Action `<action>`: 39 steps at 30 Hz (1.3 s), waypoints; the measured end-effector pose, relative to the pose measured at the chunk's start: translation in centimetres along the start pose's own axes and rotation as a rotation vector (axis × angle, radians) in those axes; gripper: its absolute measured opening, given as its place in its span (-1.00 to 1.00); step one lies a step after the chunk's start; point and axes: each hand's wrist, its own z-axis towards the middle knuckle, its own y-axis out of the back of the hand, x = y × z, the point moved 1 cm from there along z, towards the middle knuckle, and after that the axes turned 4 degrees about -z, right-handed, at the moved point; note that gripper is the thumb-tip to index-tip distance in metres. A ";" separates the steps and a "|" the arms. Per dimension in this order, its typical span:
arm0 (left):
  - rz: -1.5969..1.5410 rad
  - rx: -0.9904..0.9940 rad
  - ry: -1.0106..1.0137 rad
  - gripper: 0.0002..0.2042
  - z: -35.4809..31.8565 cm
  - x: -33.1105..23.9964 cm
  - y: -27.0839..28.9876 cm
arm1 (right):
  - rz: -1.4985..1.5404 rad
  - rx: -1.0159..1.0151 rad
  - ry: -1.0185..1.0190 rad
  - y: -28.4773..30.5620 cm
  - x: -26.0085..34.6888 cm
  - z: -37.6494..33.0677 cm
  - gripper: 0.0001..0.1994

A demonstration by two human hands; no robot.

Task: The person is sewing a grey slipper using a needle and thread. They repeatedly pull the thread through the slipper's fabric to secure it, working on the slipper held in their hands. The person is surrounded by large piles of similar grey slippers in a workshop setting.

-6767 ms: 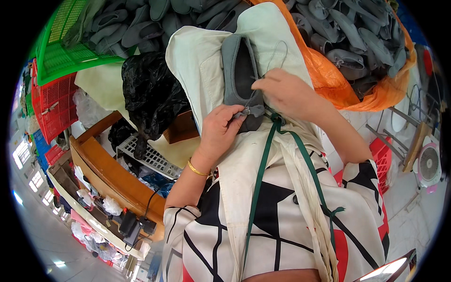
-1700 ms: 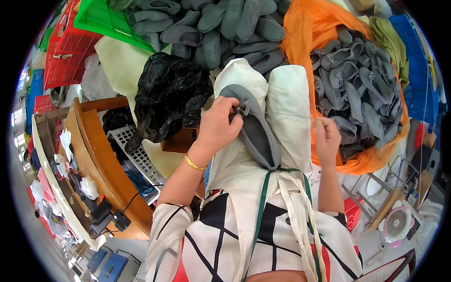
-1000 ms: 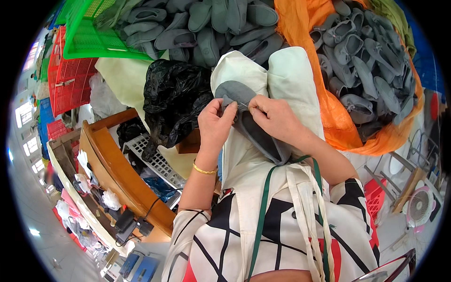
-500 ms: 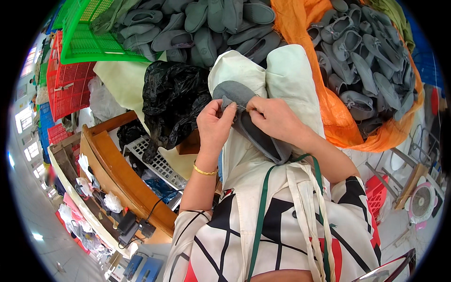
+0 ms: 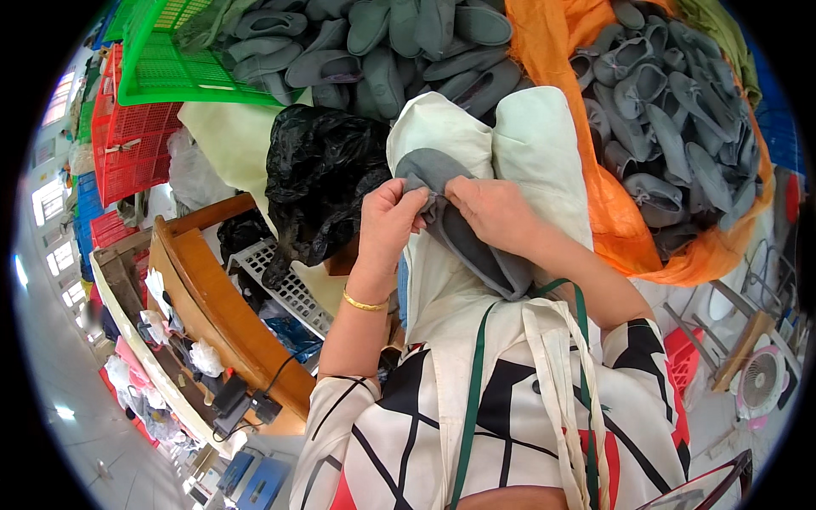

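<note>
A grey fabric slipper lies on the cream apron over my lap, toe pointing away and heel toward me. My left hand is closed, thumb and forefinger pinching a small grey gathered bit of cloth at the front edge of the slipper's opening. Close beside it, the bent fingers of my right hand press together on the right side of the same edge. Whether those fingers also hold something thin, such as a thread, cannot be made out.
Beyond my knees, grey slippers are heaped beside a green basket. An orange sack at right holds more. A black plastic bag is left of my lap, near a wooden table. A fan stands at right.
The whole view has shifted slightly. My fingers have drawn closer together at the slipper's front edge, and the small grey cloth bit that stood up in my left fingers is now mostly covered.
</note>
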 end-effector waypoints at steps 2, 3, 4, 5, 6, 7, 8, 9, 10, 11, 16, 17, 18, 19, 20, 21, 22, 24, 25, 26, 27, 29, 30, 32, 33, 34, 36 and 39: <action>0.003 0.008 0.013 -0.91 0.0 0.0 0.1 | -0.016 0.068 0.002 0.8 0.0 0.2 -0.92; -0.001 0.007 0.011 -0.91 0.1 0.0 0.1 | -0.009 0.085 -0.004 1.1 -0.1 0.2 -0.92; -0.006 0.007 0.009 -0.90 0.0 0.0 0.0 | -0.003 0.102 -0.009 1.3 -0.1 0.3 -0.92; -0.010 0.007 0.007 -0.90 0.0 -0.1 0.0 | 0.004 0.118 -0.015 1.5 -0.1 0.3 -0.92; -0.008 0.009 0.002 -0.90 0.1 0.0 -0.1 | 0.007 0.134 -0.017 1.7 0.0 0.4 -0.92; -0.006 0.011 -0.002 -0.90 0.1 0.1 0.0 | 0.010 0.149 -0.020 2.0 0.0 0.4 -0.92; -0.004 0.013 -0.007 -0.90 0.2 0.1 0.0 | 0.013 0.164 -0.023 2.2 0.0 0.5 -0.92; -0.004 0.020 -0.008 -0.90 0.2 0.1 0.0 | 0.011 0.175 -0.023 2.3 0.1 0.6 -0.92; -0.004 0.026 -0.009 -0.90 0.1 0.0 0.0 | 0.010 0.186 -0.023 2.5 0.1 0.7 -0.92; -0.005 0.032 -0.010 -0.90 0.1 -0.1 -0.1 | 0.008 0.197 -0.022 2.6 0.1 0.8 -0.92; -0.016 0.058 0.031 -0.91 0.3 -0.2 0.3 | 0.029 0.183 -0.028 2.5 0.4 1.1 -0.93; -0.028 0.066 0.038 -0.91 0.4 -0.2 0.3 | 0.037 0.172 -0.038 2.3 0.5 1.0 -0.93; -0.037 0.078 0.043 -0.91 0.4 -0.2 0.4 | 0.047 0.150 -0.037 2.1 0.4 0.9 -0.93; -0.046 0.090 0.049 -0.91 0.5 -0.2 0.4 | 0.058 0.129 -0.036 1.8 0.3 0.7 -0.93; -0.055 0.102 0.054 -0.92 0.5 -0.2 0.5 | 0.068 0.107 -0.035 1.6 0.3 0.6 -0.94; -0.063 0.104 0.062 -0.92 0.5 -0.2 0.5 | 0.067 0.097 -0.036 1.4 0.3 0.5 -0.94; -0.071 0.107 0.069 -0.91 0.5 -0.2 0.6 | 0.067 0.087 -0.038 1.2 0.4 0.5 -0.94; -0.085 0.112 0.075 -0.91 0.5 -0.2 0.6 | 0.057 0.074 -0.038 1.0 0.5 0.5 -0.93; -0.092 0.114 0.073 -0.91 0.5 -0.2 0.6 | 0.047 0.071 -0.036 0.9 0.5 0.5 -0.93; -0.098 0.116 0.072 -0.91 0.5 -0.2 0.6 | 0.038 0.068 -0.035 0.8 0.5 0.5 -0.93; -0.113 0.117 0.076 -0.91 0.5 -0.2 0.6 | 0.025 0.059 -0.035 0.7 0.5 0.5 -0.93; -0.142 0.117 0.084 -0.91 0.5 0.0 0.8 | 0.000 0.041 -0.035 0.5 0.7 0.6 -0.92; -0.158 0.128 0.091 -0.92 0.5 0.0 0.8 | 0.002 0.047 -0.056 0.5 0.8 0.6 -0.92; -0.188 0.150 0.104 -0.92 0.6 -0.1 1.0 | 0.007 0.058 -0.099 0.6 1.1 0.7 -0.91; -0.196 0.156 0.101 -0.92 0.6 0.0 1.1 | 0.019 0.057 -0.117 0.6 1.2 0.8 -0.90; -0.204 0.161 0.098 -0.92 0.7 0.2 1.2 | 0.032 0.057 -0.136 0.6 1.3 0.9 -0.90; -0.196 0.167 0.081 -0.91 0.8 0.4 1.2 | 0.114 0.033 -0.156 0.6 1.6 1.3 -0.89; -0.143 0.155 0.048 -0.89 0.8 0.5 0.8 | 0.272 0.016 -0.177 0.7 1.9 2.2 -0.90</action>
